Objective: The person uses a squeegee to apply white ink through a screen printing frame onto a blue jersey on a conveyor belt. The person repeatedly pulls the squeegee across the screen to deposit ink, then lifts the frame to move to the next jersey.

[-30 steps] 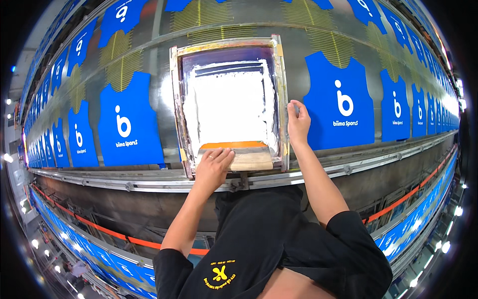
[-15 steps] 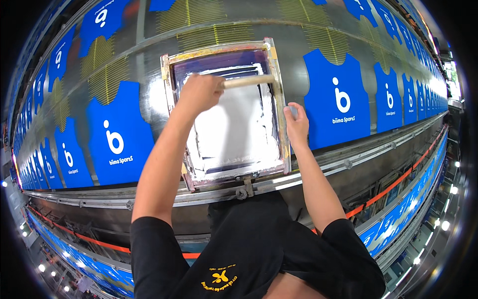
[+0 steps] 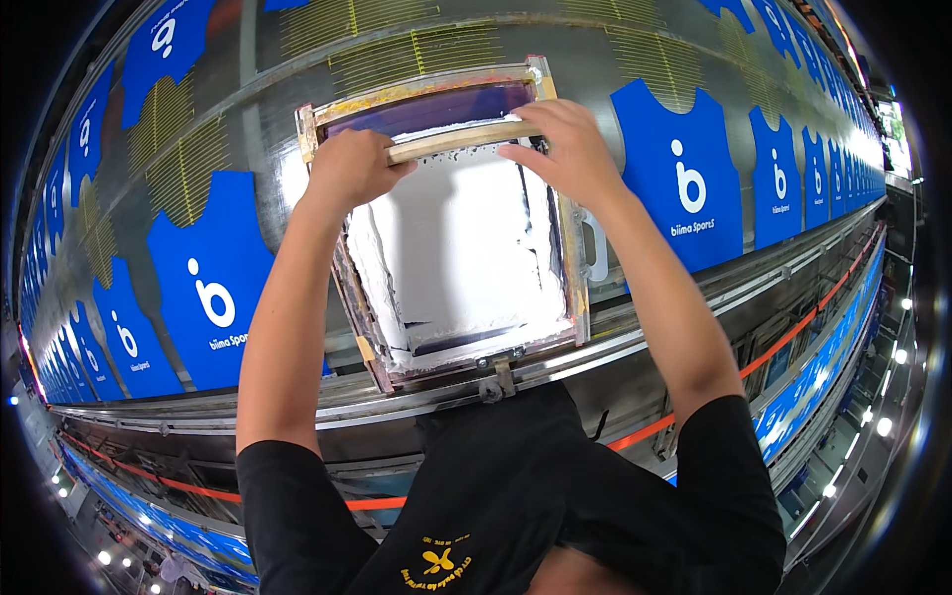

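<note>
A wooden-handled squeegee [image 3: 461, 140] lies across the far part of a screen-printing frame [image 3: 572, 273]. My left hand [image 3: 349, 167] is closed round its left end. At the other end my right hand [image 3: 573, 151] grips the wood, fingers over the top and thumb on the near side. White ink [image 3: 466, 248] covers most of the mesh on the near side of the squeegee, with dark patches along the edges. The squeegee's blade is hidden under the handle. A pale grey loop handle [image 3: 595, 244] sticks out from the frame's right side, with no hand on it.
Blue vest-shaped fabric pieces with white prints lie left [image 3: 213, 288] and right [image 3: 684, 178] of the frame on a long grey table [image 3: 288, 129]. A metal rail [image 3: 436, 395] with a clamp [image 3: 503, 380] runs along its near edge. An orange strip [image 3: 645, 432] runs lower down.
My right hand has moved from the frame's right side onto the right end of the squeegee. The squeegee, held by my left hand before, sits slightly nearer the frame's far end.
</note>
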Available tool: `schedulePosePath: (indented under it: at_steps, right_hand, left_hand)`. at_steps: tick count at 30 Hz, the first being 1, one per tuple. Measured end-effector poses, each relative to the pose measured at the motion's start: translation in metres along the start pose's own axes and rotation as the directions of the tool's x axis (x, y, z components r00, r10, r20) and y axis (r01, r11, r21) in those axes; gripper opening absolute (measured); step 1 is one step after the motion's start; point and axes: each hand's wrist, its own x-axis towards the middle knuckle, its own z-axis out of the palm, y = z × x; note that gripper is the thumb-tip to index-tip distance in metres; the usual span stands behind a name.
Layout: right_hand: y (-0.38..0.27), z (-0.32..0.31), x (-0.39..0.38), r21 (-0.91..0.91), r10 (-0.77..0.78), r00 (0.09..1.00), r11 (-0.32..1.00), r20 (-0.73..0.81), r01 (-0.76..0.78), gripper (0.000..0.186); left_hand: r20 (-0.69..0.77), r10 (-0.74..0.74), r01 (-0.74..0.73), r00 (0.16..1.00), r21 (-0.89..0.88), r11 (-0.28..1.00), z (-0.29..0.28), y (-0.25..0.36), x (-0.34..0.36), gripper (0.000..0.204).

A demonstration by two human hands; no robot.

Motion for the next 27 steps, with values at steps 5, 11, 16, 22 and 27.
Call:
schedulePosePath:
  at_steps: [5, 11, 16, 22, 27]
  right_hand:
    - [-0.010, 0.027, 0.040, -0.240, 0.140, 0.916, 0.969, 0.376, -0.049, 0.040]
    - [-0.020, 0.032, 0.014, -0.264, 0.129, 0.946, 0.963, 0.299, -0.048, 0.035]
    - [-0.044, 0.028, -0.082, -0.174, 0.010, 0.968, 0.984, 0.252, 0.035, 0.030]
    - [-0.090, 0.010, -0.211, -0.090, -0.035, 0.969, 0.994, 0.246, 0.059, 0.036]
    - [-0.104, 0.000, -0.221, -0.025, -0.036, 0.965, 0.999, 0.260, 0.044, 0.033]
  left_hand:
    - [-0.096, -0.019, 0.018, 0.995, -0.007, 1.000, 0.013, 0.000, 0.002, 0.047]
    - [-0.008, -0.054, 0.054, 0.998, -0.031, 0.998, 0.015, 0.009, -0.013, 0.050]
    - [-0.057, -0.017, 0.016, 0.998, -0.017, 1.000, 0.064, 0.031, -0.097, 0.042]
    - [-0.180, 0.042, -0.067, 0.983, -0.134, 0.989, 0.129, 0.067, -0.217, 0.039]
    - [-0.158, 0.095, -0.116, 0.983, -0.124, 0.986, 0.122, 0.071, -0.232, 0.031]
